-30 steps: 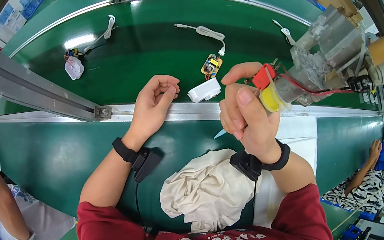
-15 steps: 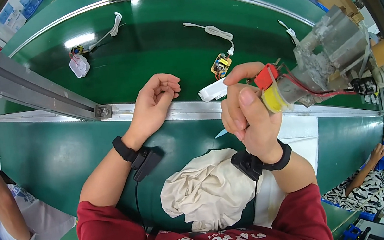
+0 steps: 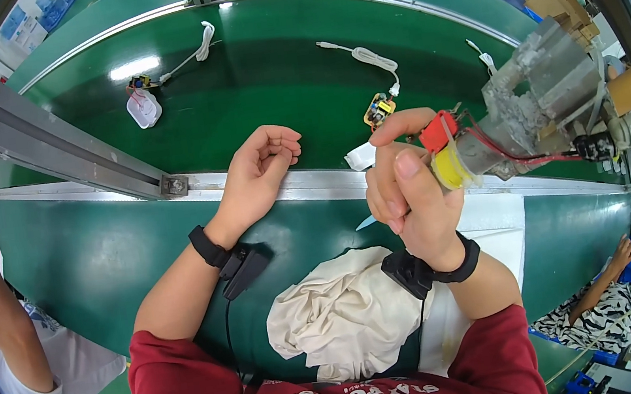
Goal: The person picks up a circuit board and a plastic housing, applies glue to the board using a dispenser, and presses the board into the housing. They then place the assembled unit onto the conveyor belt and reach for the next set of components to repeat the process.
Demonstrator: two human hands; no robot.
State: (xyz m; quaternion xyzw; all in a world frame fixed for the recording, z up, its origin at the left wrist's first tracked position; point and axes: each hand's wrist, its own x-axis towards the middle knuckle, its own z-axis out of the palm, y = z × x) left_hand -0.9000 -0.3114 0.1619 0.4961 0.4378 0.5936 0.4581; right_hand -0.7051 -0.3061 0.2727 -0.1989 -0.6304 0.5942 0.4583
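My left hand [image 3: 257, 165] rests over the metal rail [image 3: 306, 185], fingers curled toward the thumb, with nothing visible in it. My right hand [image 3: 415, 200] is raised and closed beside the yellow ring [image 3: 450, 170] of a grey cylindrical device with a red switch [image 3: 438, 131]; the device partly covers the hand. A light-blue pointed tip [image 3: 365, 223] shows just left of the right fingers; I cannot tell whether they hold it. Beyond this hand lie a white plastic casing [image 3: 360, 157], partly hidden, and a small circuit board [image 3: 379, 111] with a white cable [image 3: 370, 56].
Another board with its white casing [image 3: 145, 109] and cable lies at the left of the green belt [image 3: 252, 78]. Before me are a crumpled cream cloth [image 3: 339, 313] and white foam sheet [image 3: 501, 228]. A metal post [image 3: 69, 142] stands left; people sit on both sides.
The boards, casings and cables have shifted right along the belt. The white casing beyond my right hand is now more hidden behind it. Both hands have hardly moved.
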